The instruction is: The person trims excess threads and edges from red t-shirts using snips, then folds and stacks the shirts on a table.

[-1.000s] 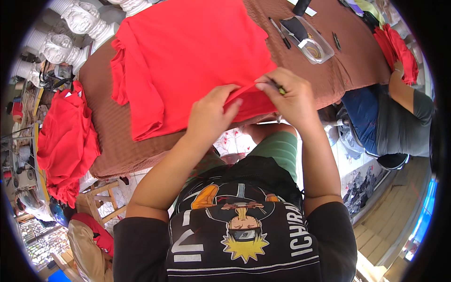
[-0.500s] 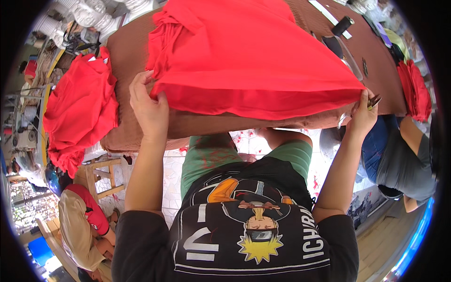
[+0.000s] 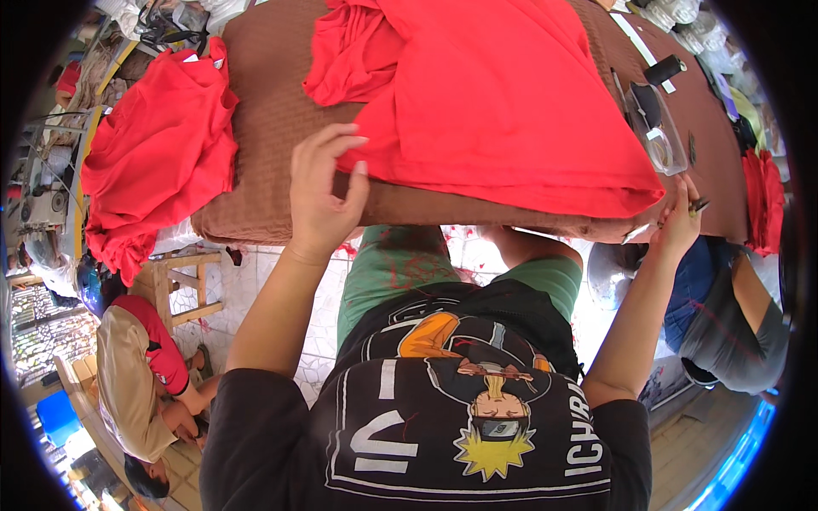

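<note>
A red fabric garment (image 3: 503,111) lies spread over the brown cloth-covered table (image 3: 264,111), its lower edge running flat along the near side. Fingers apart, my left hand (image 3: 328,192) is at the garment's lower left corner and grips nothing. Just beyond the lower right corner is my right hand (image 3: 679,221), curled around a small pointed metal tool (image 3: 699,205) that looks like thread snips; most of it is hidden in the palm. Bunched red cloth (image 3: 354,60) sits against the garment's left side.
More red fabric (image 3: 162,145) hangs over the table's left end. At right are a clear plastic box (image 3: 673,153), a black cylinder (image 3: 665,70) and a white strip (image 3: 635,36). People sit at lower left (image 3: 128,383) and right (image 3: 733,315); a wooden stool (image 3: 183,285) stands left.
The garment's lower edge, held up by both hands before, now lies down on the table. My left hand has opened and moved right; my right hand has let go of the corner.
</note>
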### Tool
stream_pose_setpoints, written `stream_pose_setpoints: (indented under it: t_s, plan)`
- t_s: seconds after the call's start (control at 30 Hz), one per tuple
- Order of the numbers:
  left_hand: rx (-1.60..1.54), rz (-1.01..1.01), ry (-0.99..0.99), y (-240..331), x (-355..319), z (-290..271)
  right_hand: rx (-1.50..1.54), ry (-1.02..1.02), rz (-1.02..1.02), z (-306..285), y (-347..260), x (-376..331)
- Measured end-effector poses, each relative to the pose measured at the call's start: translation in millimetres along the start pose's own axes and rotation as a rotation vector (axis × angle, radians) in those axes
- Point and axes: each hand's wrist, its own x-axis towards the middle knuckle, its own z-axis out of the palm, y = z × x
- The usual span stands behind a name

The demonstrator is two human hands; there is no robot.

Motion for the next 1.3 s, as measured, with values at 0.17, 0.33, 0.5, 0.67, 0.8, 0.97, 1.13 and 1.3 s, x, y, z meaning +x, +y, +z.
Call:
stream_pose_setpoints:
  t_s: [0.17, 0.33, 0.5, 0.67, 0.8, 0.97, 1.13, 1.3]
  plan:
    - [-0.005, 0.113, -0.277, 14, 10, 16, -0.058, -0.271, -0.067, 48, -27, -42]
    - [0.031, 0.066, -0.338, 4, 10, 23, -0.395, -0.724, -0.197, 96, -48, -113]
    - [-0.08, -0.092, -0.344, 5, 35, 12, -0.509, -0.811, -0.499, 122, -56, -145]
    - [-0.282, -0.287, -0.269, 23, 65, -18, -0.526, -0.804, -0.314, 114, -26, -98]
    - [-0.468, -0.232, -0.267, 9, 67, -24, -0.093, -0.866, -0.026, 87, -41, -64]
    - [-0.555, -0.368, -0.241, -4, 76, 10, -0.212, -0.675, 0.069, 94, -46, -37]
    - [-0.389, -0.45, -0.229, -35, 66, 59, -0.517, -0.524, -0.186, 116, 21, -39]
    - [-0.274, -0.438, -0.235, -35, 60, 61, -0.516, -0.48, -0.051, 118, 22, -45]
